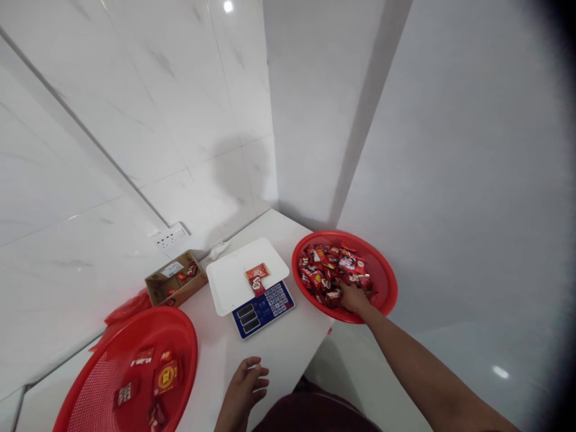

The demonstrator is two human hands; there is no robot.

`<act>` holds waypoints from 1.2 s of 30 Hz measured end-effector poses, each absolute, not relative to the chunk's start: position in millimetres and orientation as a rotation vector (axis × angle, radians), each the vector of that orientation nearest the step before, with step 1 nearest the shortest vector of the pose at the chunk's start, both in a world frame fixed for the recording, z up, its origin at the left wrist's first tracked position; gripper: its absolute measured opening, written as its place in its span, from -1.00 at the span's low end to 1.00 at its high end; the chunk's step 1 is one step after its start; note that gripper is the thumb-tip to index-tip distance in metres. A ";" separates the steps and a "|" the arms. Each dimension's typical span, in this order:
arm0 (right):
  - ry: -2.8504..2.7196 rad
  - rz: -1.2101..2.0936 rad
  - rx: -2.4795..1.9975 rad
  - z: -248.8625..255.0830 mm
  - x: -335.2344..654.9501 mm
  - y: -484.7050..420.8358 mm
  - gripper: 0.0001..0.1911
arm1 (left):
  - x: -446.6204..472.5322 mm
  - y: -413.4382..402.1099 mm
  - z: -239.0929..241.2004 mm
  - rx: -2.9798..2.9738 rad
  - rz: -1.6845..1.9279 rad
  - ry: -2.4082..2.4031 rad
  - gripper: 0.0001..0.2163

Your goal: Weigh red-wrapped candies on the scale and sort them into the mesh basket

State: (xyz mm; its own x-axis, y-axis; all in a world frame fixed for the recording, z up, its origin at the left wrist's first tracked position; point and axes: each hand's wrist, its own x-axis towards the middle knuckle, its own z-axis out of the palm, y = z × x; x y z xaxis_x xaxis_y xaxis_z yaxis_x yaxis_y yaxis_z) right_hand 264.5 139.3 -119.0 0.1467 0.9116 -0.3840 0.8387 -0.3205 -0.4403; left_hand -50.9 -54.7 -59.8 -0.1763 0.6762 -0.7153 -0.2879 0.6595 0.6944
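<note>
My right hand [352, 297] reaches into a round red basket [386, 273] filled with several small red snack packets [330, 270]; its fingers are curled among the packets, and whether they grip one is hidden. My left hand [246, 384] rests on the white table near its front edge, fingers loosely curled with nothing in them. Between the baskets stands a scale with a white pan [229, 279] and a blue keypad [263, 309]; two red packets [257, 277] lie on the pan.
A second red basket [96, 390] at the near left holds a few packets. A small cardboard box [175, 282] with packets sits by the wall, beside red plastic bags [128, 309]. A wall socket [170, 237] is behind it. The table [279, 348] ends just right of the scale.
</note>
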 end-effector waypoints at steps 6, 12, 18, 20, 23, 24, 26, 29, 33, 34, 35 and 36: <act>-1.427 1.033 -2.102 -97.5 281.1 139.3 -0.77 | -54.4 -60.3 -61.6 0.325 0.873 1.524 -0.61; -0.884 1.357 -1.660 -56.0 274.0 128.8 -0.74 | -43.2 -53.4 -40.8 0.376 0.820 1.416 -0.62; -0.740 1.909 -1.164 -22.9 175.0 72.4 -0.69 | -1.3 -31.8 -1.9 0.409 0.875 1.119 -0.52; -0.973 1.969 -1.125 -22.1 140.1 48.6 -0.59 | 4.7 -24.3 -2.0 0.315 0.909 1.007 -0.54; -1.328 1.875 -1.132 -31.2 109.6 25.8 -0.51 | 0.7 -22.3 -12.9 0.191 0.983 0.970 -0.64; -1.430 1.842 -1.142 -35.7 105.6 22.5 -0.50 | -2.7 -24.4 -17.3 0.163 1.014 0.981 -0.68; -1.601 1.825 -1.139 -43.6 104.1 20.6 -0.48 | -10.0 -30.9 -24.9 0.125 1.059 1.006 -0.72; -1.769 1.788 -1.109 -47.9 107.3 22.8 -0.52 | -19.1 -39.4 -31.8 0.079 1.057 1.035 -0.70; -1.884 1.696 -1.091 -46.0 104.0 29.0 -0.67 | -29.5 -40.3 -38.0 -0.022 1.047 1.018 -0.58; -1.869 1.724 -1.089 -46.7 101.9 31.6 -0.70 | -32.8 -39.5 -39.8 -0.044 1.051 1.027 -0.57; -1.828 1.776 -1.096 -48.2 99.7 35.0 -0.73 | -36.4 -38.8 -41.6 -0.066 1.060 1.045 -0.58; -1.755 1.840 -1.111 -50.4 97.5 39.2 -0.76 | -40.2 -38.3 -43.3 -0.091 1.080 1.066 -0.60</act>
